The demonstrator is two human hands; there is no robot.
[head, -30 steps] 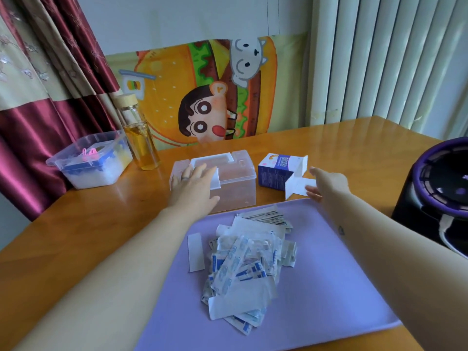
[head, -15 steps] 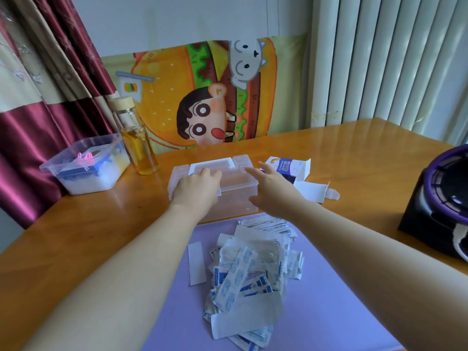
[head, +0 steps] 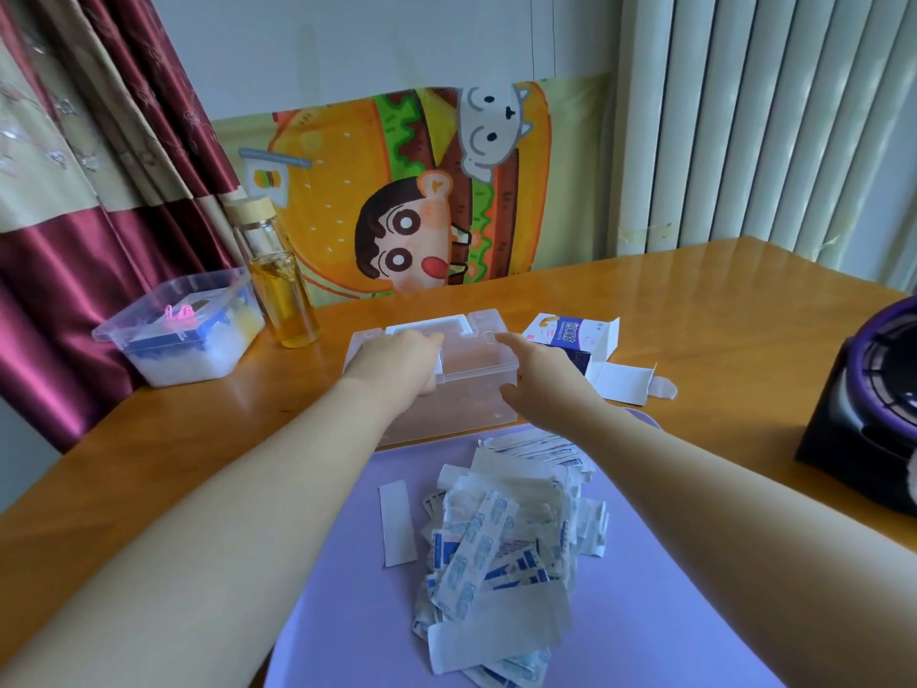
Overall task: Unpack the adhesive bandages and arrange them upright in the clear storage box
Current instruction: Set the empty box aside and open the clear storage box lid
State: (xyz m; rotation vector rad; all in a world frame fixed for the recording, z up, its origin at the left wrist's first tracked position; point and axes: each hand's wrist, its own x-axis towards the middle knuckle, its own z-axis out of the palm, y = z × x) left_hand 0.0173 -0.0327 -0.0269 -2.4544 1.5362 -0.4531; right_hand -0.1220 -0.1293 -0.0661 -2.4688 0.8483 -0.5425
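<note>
Soft, even daylight brightens the scene, laying a pale sheen on the wooden table at far right. Shadows are faint. White adhesive bandages look sharp; wide-angle distortion bows the curtain at left.

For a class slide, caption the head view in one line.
Left hand and right hand hold the clear storage box; bandages lie heaped on the purple mat.
</note>
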